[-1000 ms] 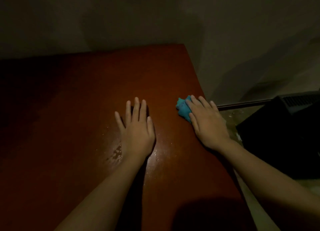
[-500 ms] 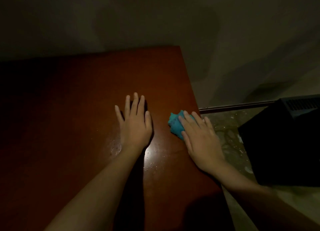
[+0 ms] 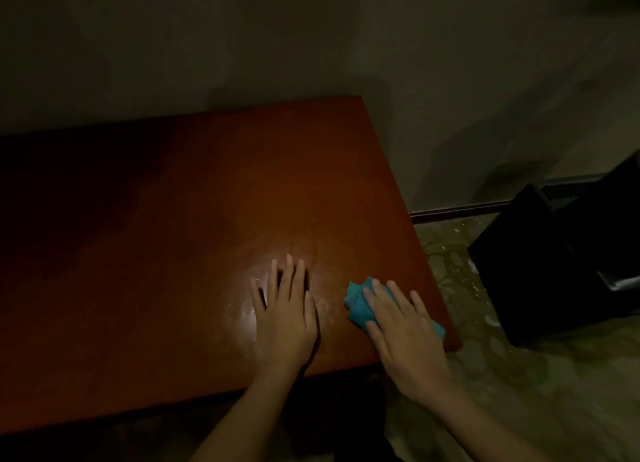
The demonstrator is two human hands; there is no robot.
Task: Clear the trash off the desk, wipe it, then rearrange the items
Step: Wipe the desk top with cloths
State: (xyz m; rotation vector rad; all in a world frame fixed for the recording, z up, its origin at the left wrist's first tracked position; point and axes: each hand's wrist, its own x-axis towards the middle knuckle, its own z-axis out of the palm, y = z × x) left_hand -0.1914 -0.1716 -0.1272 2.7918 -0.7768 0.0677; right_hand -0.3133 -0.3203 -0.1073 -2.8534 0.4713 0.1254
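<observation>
Head view: teal cloth (image 3: 358,305) is pressed under the right hand (image 3: 405,326), fingers straight, near the tabletop (image 3: 173,253)'s right front corner. Left hand (image 3: 285,319) is laid flat, empty, just left of it. Pale specks (image 3: 327,311) between them are judged the next stroke's target.

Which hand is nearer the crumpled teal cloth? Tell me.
Right. The right hand presses flat on the crumpled teal cloth; the left hand lies flat on the reddish-brown wooden desk to the cloth's left, not touching it.

Glossy reddish wood desk (image 3: 173,253) (speckled wet); soft teal cloth (image 3: 356,305).
</observation>
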